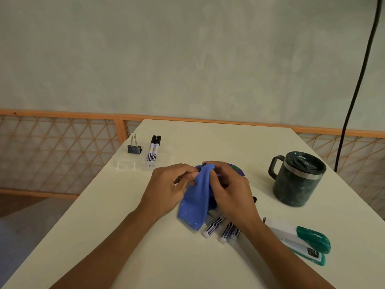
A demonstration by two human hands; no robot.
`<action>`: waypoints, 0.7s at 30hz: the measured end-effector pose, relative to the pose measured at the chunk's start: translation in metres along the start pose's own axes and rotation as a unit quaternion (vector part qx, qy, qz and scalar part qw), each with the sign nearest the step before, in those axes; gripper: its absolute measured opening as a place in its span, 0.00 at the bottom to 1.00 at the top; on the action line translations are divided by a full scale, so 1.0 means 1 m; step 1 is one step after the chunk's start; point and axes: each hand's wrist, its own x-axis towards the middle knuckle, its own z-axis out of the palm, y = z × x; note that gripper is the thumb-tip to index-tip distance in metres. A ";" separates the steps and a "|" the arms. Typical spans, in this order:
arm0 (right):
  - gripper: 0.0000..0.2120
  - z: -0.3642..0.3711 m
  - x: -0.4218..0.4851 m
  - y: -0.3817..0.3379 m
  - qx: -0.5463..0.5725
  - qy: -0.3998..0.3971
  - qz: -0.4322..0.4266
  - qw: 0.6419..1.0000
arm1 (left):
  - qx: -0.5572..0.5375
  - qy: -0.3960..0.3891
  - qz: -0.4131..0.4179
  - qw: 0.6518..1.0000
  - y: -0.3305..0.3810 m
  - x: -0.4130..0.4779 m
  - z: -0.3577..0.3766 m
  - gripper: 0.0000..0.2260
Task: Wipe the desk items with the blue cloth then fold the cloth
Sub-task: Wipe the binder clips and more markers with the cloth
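Observation:
The blue cloth [195,201] hangs between my two hands above the middle of the white desk [125,236]. My left hand [166,188] pinches a small dark item at the cloth's top, mostly hidden by the fabric. My right hand [227,190] presses the cloth around that item from the right. Two white markers [220,227] with black stripes lie on the desk under my right wrist. A purple round object [238,170] shows behind my right hand.
A black binder clip [134,147] and two black-capped markers [153,151] in a clear tray [129,165] sit at the far left. A dark green lidded mug [298,178] stands right. A green and white stapler [302,240] lies near right. A black cable [358,84] hangs at right.

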 end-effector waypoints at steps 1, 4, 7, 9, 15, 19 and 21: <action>0.12 0.000 0.000 -0.001 0.012 -0.015 -0.003 1.000 | 0.005 -0.001 0.006 1.000 -0.001 0.000 0.000 0.06; 0.13 -0.003 0.003 0.001 0.016 -0.052 -0.008 0.998 | -0.015 0.008 -0.011 1.000 -0.002 0.001 -0.003 0.05; 0.18 -0.007 0.004 0.002 0.050 -0.081 0.010 0.995 | -0.052 0.018 -0.065 0.996 0.002 0.001 -0.004 0.03; 0.20 -0.009 0.004 0.001 0.054 -0.087 0.012 0.995 | -0.097 0.027 -0.110 0.989 0.006 0.001 -0.005 0.02; 0.20 -0.011 0.000 0.001 0.040 -0.054 0.001 0.998 | -0.115 0.053 -0.128 0.984 0.007 0.004 -0.012 0.05; 0.16 -0.007 -0.001 -0.003 0.029 0.013 -0.009 0.999 | -0.139 0.032 -0.135 0.981 0.007 0.003 -0.014 0.04; 0.14 -0.007 -0.001 -0.005 0.031 0.034 -0.022 0.999 | -0.140 0.022 -0.130 0.981 0.008 0.002 -0.013 0.03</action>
